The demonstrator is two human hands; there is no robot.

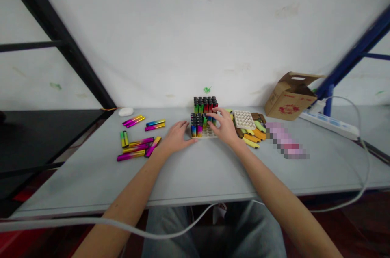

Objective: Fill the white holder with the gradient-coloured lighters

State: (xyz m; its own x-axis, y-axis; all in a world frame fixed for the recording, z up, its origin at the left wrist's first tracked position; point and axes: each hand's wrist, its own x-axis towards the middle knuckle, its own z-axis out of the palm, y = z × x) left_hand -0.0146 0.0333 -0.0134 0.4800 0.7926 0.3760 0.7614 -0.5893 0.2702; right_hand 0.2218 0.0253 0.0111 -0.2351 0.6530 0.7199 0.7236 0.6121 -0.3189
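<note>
A cream tray with a grid of holes (210, 133) holds several upright shiny tubes with black ends (196, 128), in blue, yellow and magenta. Behind them stands another block of upright tubes (205, 105) in green and red. Just left of the front tray rests my left hand (177, 138), thumb and fingers apart, the thumb near its front corner. My right hand (224, 127) reaches over the tray's right part, its thumb and fingertips closed about a tube (209, 118) among the others. My fingers partly hide that tube.
Loose gradient tubes (134, 154) lie on the left of the grey table (195, 181). On the right are another holed tray (244, 120), yellow and orange tubes (252, 138), a cardboard box (288, 101) and a power strip (332, 124). A white cable (170, 234) crosses in front.
</note>
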